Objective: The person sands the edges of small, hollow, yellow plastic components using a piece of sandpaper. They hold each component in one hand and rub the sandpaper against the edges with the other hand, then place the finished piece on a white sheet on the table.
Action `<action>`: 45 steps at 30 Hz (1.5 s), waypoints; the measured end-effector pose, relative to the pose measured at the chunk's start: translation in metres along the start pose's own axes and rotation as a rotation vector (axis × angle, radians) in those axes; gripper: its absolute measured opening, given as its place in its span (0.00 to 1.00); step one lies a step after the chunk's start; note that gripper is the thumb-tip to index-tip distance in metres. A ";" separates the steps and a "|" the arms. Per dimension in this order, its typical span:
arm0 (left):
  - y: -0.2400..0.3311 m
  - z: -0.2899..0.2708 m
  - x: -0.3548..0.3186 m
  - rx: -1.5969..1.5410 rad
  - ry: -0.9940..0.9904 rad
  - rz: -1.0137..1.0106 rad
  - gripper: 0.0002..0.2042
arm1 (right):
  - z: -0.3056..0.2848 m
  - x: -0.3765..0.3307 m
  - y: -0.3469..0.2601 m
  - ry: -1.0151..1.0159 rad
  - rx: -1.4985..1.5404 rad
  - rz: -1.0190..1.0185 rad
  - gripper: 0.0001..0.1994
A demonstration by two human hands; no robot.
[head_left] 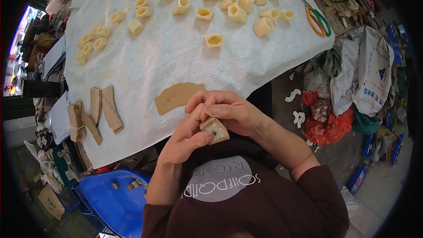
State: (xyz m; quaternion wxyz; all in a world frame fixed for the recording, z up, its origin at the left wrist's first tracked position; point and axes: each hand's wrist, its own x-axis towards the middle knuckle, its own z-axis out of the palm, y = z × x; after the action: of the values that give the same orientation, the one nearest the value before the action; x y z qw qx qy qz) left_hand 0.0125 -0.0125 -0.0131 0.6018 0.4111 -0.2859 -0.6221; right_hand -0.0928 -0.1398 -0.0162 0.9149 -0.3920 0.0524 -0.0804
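Observation:
Close to my chest, both hands are closed round a small cream-coloured block (219, 130) with pale dots and a dark hole in its face. My left hand (187, 135) grips it from the left, its thumb lying along the lower side. From the upper right, my right hand (231, 111) pinches its top edge, and the fingertips of both hands meet there. Part of the block is hidden by my fingers. Just beyond the hands, a brown cardboard template (174, 97) with a scalloped edge lies flat on the white sheet (145, 68).
Many hollow yellowish wax-like pieces (214, 40) spread over the sheet's far part. Orange-and-green-handled scissors (318, 23) lie at its right edge. Brown strips (112, 109), some bundled, sit at left. A blue tub (103, 200) stands below left; red bags (330, 125) lie at right.

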 end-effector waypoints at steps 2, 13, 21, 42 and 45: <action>0.004 0.001 -0.002 -0.035 -0.011 -0.081 0.22 | -0.003 0.001 0.001 -0.059 0.072 0.040 0.10; 0.010 0.013 -0.005 -0.078 0.064 -0.136 0.23 | -0.010 -0.003 -0.022 -0.189 -0.527 -0.149 0.08; 0.009 0.018 0.000 -0.085 0.206 -0.095 0.23 | 0.001 -0.005 -0.001 0.056 -0.333 -0.103 0.11; 0.006 0.029 0.002 -0.048 0.287 0.012 0.21 | 0.004 -0.014 0.012 0.013 0.020 -0.116 0.18; 0.004 0.025 0.002 -0.087 0.233 0.043 0.20 | 0.003 -0.014 0.013 -0.006 0.063 -0.124 0.17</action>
State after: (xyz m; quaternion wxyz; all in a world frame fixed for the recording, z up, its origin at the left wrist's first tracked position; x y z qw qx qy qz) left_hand -0.0063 -0.0187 0.0026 0.6616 0.4478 -0.1956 -0.5688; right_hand -0.1049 -0.1258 -0.0231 0.9202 -0.3657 0.0226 -0.1374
